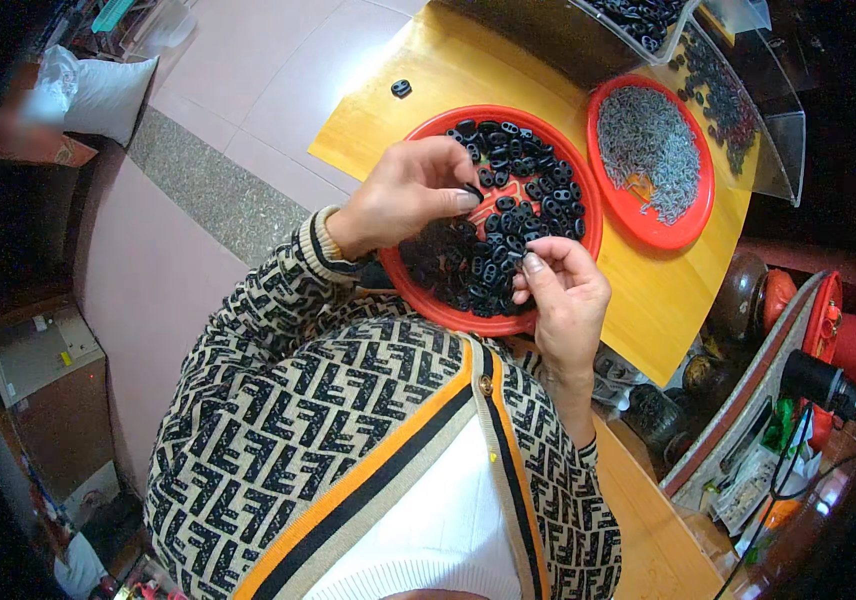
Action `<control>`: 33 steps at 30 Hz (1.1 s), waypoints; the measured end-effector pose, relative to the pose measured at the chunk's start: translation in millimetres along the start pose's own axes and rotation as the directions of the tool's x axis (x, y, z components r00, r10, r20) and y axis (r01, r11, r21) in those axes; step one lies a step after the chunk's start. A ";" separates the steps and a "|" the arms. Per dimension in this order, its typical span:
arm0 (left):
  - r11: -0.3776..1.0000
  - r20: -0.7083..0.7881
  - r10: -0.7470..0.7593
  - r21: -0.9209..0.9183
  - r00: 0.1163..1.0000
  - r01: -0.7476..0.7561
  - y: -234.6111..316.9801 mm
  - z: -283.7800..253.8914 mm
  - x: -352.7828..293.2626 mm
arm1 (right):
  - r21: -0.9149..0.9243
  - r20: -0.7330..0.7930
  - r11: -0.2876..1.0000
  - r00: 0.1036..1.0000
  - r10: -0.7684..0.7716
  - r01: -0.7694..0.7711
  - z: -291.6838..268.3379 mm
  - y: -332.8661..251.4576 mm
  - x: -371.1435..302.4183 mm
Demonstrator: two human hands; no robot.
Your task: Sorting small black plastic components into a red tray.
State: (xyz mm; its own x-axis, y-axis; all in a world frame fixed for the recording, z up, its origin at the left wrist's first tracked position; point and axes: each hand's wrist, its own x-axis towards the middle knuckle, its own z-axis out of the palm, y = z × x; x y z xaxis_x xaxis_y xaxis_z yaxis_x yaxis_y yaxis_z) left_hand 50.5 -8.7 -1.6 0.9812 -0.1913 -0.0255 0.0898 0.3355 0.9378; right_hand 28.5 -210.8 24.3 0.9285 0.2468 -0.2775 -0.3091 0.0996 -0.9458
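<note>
Red plastic makes up the round tray (493,326) just in front of me, resting partly over the near left side of the yellow worktop (638,315). Black two-holed oval pieces (560,195) fill most of it, heaped along the far, right and near sides, and its patterned base shows through a gap in the middle.

Over the left part of that tray, my left hand (403,190) has thumb and forefinger closed on one black oval piece (473,194). My right hand (568,298) is over the near right part, fingers curled and thumb and forefinger tips drawn close together; I can't tell whether something small sits between them.

Just to the right and farther off is a second red tray (685,233), oval to my eye, with small grey metal-looking bits (648,140) spread over most of it and its near end bare. Beyond it, a clear plastic bin (672,45) holds more black pieces (638,22). One lone black piece (401,88) lies on the worktop, to the far left of my tray.
</note>
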 end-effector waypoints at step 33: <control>0.930 -0.104 -0.088 -0.366 0.991 0.044 -2.0 29.1 -25.8 | 0.106 0.047 0.994 0.998 -0.036 0.031 29.2 -6.1 8.0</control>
State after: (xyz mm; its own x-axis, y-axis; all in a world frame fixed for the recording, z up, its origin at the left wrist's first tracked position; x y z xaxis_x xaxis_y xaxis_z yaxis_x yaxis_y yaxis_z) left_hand 20.1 -31.2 7.3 0.9820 -0.1229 -0.1436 0.1890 0.6411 0.7438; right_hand 31.8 -181.3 32.8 0.9285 0.2877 -0.2350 -0.3002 0.2085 -0.9308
